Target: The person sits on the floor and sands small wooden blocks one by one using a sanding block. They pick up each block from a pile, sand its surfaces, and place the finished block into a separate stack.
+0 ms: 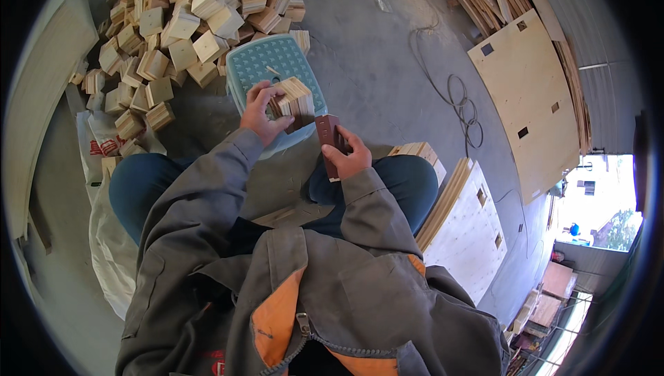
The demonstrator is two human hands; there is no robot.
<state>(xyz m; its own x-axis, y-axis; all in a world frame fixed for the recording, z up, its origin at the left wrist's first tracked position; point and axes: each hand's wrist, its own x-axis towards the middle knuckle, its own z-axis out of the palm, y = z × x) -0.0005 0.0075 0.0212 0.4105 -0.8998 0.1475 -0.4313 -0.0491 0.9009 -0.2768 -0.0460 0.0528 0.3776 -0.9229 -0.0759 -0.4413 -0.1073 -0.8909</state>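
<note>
My left hand (263, 115) grips a layered plywood block (299, 101), thumb and fingers on its left part, over the top of a blue-green plastic stool (266, 57) with a textured surface. My right hand (350, 155) is closed round a long reddish-brown block (329, 130) with small pale marks on one face. This brown block stands just right of the plywood block, its upper end beside it; whether they touch I cannot tell. A thin wood sliver (274, 71) lies on the stool top behind the left fingers.
A big heap of cut plywood blocks (183, 27) rises at the far left. White plastic sacking (104, 227) lies by my left knee. Plywood panels (467, 227) with square holes are by my right knee, and a larger sheet (532, 113) lies farther right. A loose cable (456, 103) crosses the floor.
</note>
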